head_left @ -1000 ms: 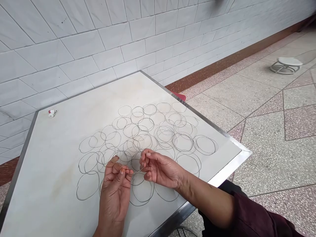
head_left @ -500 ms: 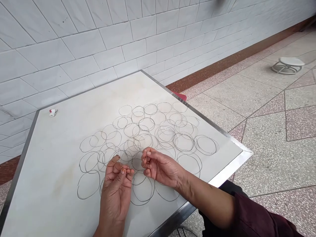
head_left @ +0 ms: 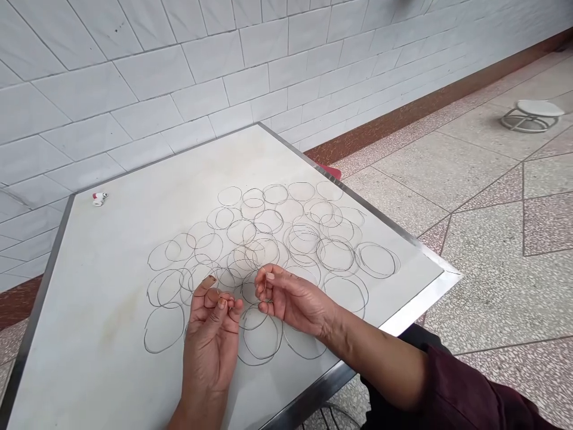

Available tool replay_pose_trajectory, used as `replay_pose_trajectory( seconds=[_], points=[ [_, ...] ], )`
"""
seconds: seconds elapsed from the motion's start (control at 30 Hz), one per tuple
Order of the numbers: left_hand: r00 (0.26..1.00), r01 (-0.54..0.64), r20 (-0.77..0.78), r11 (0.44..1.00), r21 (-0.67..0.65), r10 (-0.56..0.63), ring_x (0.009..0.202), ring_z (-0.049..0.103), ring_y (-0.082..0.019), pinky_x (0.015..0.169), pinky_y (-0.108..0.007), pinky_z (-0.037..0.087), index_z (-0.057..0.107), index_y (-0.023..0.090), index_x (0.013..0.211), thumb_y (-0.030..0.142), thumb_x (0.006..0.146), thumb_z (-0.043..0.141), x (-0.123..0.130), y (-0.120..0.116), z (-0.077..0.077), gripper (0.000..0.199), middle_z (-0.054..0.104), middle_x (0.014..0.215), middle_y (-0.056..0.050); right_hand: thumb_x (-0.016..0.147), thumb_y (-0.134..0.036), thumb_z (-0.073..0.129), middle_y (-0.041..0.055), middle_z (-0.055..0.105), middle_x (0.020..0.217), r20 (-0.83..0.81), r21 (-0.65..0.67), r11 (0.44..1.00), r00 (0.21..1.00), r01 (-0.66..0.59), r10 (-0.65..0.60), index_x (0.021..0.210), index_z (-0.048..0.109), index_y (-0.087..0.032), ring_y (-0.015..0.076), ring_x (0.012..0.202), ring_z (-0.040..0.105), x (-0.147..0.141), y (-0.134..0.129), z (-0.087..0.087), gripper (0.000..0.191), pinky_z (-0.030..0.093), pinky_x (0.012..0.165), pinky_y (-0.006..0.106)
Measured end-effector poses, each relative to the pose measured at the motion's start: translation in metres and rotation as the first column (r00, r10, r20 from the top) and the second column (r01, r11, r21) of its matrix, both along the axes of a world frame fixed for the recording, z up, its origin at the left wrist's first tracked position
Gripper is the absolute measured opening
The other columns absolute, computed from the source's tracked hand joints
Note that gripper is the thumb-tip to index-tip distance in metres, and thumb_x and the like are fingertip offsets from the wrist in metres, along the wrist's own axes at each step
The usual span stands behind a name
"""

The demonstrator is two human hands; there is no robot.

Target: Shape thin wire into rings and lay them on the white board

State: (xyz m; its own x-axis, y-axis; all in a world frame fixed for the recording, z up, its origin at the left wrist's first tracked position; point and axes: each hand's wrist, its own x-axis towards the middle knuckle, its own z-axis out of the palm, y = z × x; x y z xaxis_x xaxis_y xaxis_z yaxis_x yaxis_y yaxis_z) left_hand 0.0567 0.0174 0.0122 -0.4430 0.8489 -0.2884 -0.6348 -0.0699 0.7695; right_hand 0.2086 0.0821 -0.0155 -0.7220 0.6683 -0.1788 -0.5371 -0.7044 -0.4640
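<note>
A white tiled wall (head_left: pixel 179 77) ran along the far side, above a speckled stone floor (head_left: pixel 483 286). Up against the wall stood the worktop (head_left: pixel 134 203), pale with a metal edge, while a round white stool (head_left: pixel 539 107) stood well apart from it on the floor to the right. A maroon sleeve (head_left: pixel 474 388) reached in from the lower right

The left hand (head_left: pixel 210 346) hung over the near part of the worktop, its grip together, thumb and fingertips clamped on what looked like a thin wire (head_left: pixel 265 280). Just beside it, the right hand (head_left: pixel 293 298) had thumb and forefinger clamped on the wire too; its course between the hands was too faint to follow

Wire rings (head_left: pixel 257 254) lay flat beneath and beyond the hands, many overlapping. If the hands dipped, a loose end could probably hook a ring and drag its neighbours out of place. Small red and white pieces (head_left: pixel 99 198) sat near the far left corner, well clear of that risk

The wire itself, seemingly springy, might slip or flick out if either pinch slackened, and could kink if bent too sharply
</note>
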Motion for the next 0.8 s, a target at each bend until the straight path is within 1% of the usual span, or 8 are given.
replay_pose_trajectory(
  seconds=[0.1, 0.17, 0.27, 0.37, 0.5, 0.67, 0.8],
  points=[
    [1.0, -0.018, -0.006, 1.0, -0.009, 0.017, 0.076, 0.064, -0.009, 0.078, -0.021, 0.058, 0.07, 0.022, 0.106, 0.01, 0.062, 0.088, -0.0008, 0.0002, -0.0006, 0.048, 0.06, 0.073, 0.006, 0.086, -0.035, 0.075, 0.0018, 0.064, 0.093, 0.011, 0.068, 0.997, 1.0, -0.028, 0.028, 0.099, 0.067, -0.018, 0.012, 0.087, 0.061, -0.0005, -0.002, 0.003, 0.022, 0.05, 0.079, 0.026],
    [1.0, -0.029, 0.002, 0.999, -0.014, 0.03, 0.076, 0.064, -0.009, 0.08, -0.022, 0.059, 0.07, 0.022, 0.104, 0.011, 0.062, 0.088, -0.0012, 0.0002, -0.0007, 0.047, 0.061, 0.073, 0.006, 0.084, -0.033, 0.077, 0.0017, 0.066, 0.095, 0.042, 0.113, 0.993, 0.999, -0.039, 0.035, 0.098, 0.067, -0.019, 0.0129, 0.09, 0.063, -0.0018, -0.004, 0.0046, 0.023, 0.05, 0.082, 0.028],
    [0.999, -0.042, 0.016, 0.999, -0.021, 0.043, 0.076, 0.064, -0.009, 0.079, -0.022, 0.059, 0.071, 0.021, 0.102, 0.012, 0.062, 0.089, -0.0012, 0.0003, -0.0002, 0.045, 0.062, 0.074, 0.006, 0.08, -0.031, 0.081, 0.001, 0.067, 0.092, 0.118, 0.193, 0.98, 0.993, -0.046, 0.023, 0.092, 0.067, -0.018, 0.0124, 0.086, 0.065, -0.0047, -0.0069, 0.0045, 0.023, 0.051, 0.081, 0.028],
    [0.998, -0.053, 0.02, 0.998, -0.03, 0.053, 0.076, 0.064, -0.009, 0.078, -0.021, 0.059, 0.071, 0.021, 0.102, 0.011, 0.062, 0.088, -0.0007, 0.0006, 0.0009, 0.045, 0.063, 0.075, 0.005, 0.081, -0.033, 0.08, 0.001, 0.068, 0.09, 0.144, 0.241, 0.97, 0.99, -0.04, 0.005, 0.089, 0.066, -0.017, 0.0117, 0.082, 0.066, -0.0067, -0.0085, 0.0019, 0.023, 0.051, 0.08, 0.028],
    [0.999, -0.052, 0.003, 0.998, -0.034, 0.053, 0.075, 0.064, -0.009, 0.077, -0.02, 0.058, 0.071, 0.021, 0.102, 0.012, 0.062, 0.088, -0.0013, 0.0005, 0.0008, 0.045, 0.061, 0.073, 0.006, 0.08, -0.035, 0.08, 0.0008, 0.068, 0.091, 0.147, 0.234, 0.972, 0.989, -0.019, -0.017, 0.09, 0.066, -0.017, 0.0122, 0.083, 0.066, -0.0059, -0.0083, 0.0007, 0.025, 0.051, 0.081, 0.029],
    [0.999, -0.043, 0.008, 0.999, -0.026, 0.044, 0.076, 0.064, -0.009, 0.077, -0.021, 0.058, 0.071, 0.022, 0.104, 0.012, 0.063, 0.088, -0.0032, -0.0006, -0.0014, 0.046, 0.061, 0.073, 0.006, 0.08, -0.036, 0.081, -0.0001, 0.067, 0.086, 0.124, 0.169, 0.986, 0.992, -0.003, -0.018, 0.088, 0.065, -0.017, 0.0114, 0.078, 0.065, -0.0048, -0.0075, 0.0046, 0.026, 0.052, 0.078, 0.028],
    [0.999, -0.039, 0.018, 0.999, -0.028, 0.039, 0.076, 0.063, -0.009, 0.077, -0.021, 0.057, 0.071, 0.023, 0.103, 0.01, 0.063, 0.087, -0.0034, 0.0001, -0.0019, 0.045, 0.06, 0.073, 0.006, 0.08, -0.037, 0.081, 0.0004, 0.066, 0.085, 0.122, 0.139, 0.99, 0.992, 0.011, -0.028, 0.086, 0.063, -0.017, 0.0121, 0.078, 0.064, -0.0054, -0.0067, 0.0041, 0.027, 0.051, 0.078, 0.029]
  ],
)
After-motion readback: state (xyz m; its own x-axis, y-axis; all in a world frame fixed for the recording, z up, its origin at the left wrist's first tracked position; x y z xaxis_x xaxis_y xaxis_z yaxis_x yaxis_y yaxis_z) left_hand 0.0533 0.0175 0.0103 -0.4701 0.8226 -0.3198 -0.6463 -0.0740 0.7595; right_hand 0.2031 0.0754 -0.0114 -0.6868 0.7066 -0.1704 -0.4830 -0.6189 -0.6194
